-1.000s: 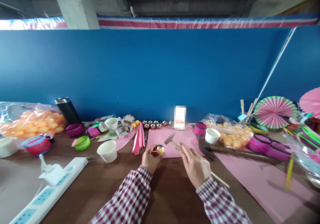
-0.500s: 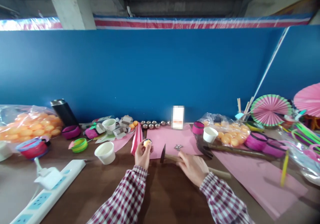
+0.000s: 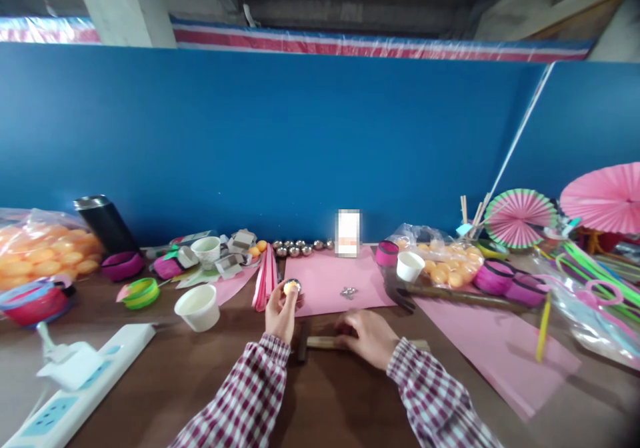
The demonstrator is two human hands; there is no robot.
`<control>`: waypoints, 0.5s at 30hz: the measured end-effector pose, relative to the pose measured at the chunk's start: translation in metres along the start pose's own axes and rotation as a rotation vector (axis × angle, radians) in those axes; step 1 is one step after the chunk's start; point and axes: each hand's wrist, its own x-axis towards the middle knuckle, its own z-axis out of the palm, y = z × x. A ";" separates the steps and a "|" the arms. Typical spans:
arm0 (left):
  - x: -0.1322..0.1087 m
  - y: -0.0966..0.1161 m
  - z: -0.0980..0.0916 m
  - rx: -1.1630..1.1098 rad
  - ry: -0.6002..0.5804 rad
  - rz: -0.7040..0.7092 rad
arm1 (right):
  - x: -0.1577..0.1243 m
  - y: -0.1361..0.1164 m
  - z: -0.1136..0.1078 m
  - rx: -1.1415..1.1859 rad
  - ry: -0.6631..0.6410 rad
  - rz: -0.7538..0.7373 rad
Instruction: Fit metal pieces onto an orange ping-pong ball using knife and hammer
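Between thumb and fingers, my left hand (image 3: 281,315) pinches a small round piece (image 3: 293,288), silvery at the rim with yellow-orange in its middle. A hammer (image 3: 320,343) lies level at the table, its dark head to the left and its wooden handle pointing right. My right hand (image 3: 367,338) is curled over that handle, fingertips against it; the fingers are slightly blurred. Beyond the hands, a little cluster of small metal pieces (image 3: 349,293) rests on a pink sheet (image 3: 325,278). Several shiny metal balls (image 3: 300,248) line its back edge.
White paper cups (image 3: 197,307) stand left and right. A second hammer (image 3: 450,295) lies at right, near a bag of orange balls (image 3: 450,268). Pink striped strips (image 3: 265,278) lie beside my left hand. A power strip (image 3: 85,388) is at front left; a blue partition (image 3: 300,135) rises behind.
My right hand has brought the hammer down and toward me, and it now lies level at the table. The left hand still holds the round piece. The view has shifted slightly right.
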 end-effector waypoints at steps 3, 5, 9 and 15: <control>-0.006 0.000 0.003 -0.003 -0.060 0.058 | 0.004 0.014 -0.006 -0.028 0.193 0.127; -0.010 -0.001 0.004 -0.010 -0.112 0.075 | 0.006 0.026 -0.011 -0.109 0.283 0.256; -0.017 -0.003 0.007 -0.016 -0.206 0.042 | 0.011 0.043 -0.017 -0.172 0.281 0.352; -0.024 -0.003 0.010 -0.015 -0.303 0.045 | 0.034 0.042 -0.010 -0.212 0.214 0.418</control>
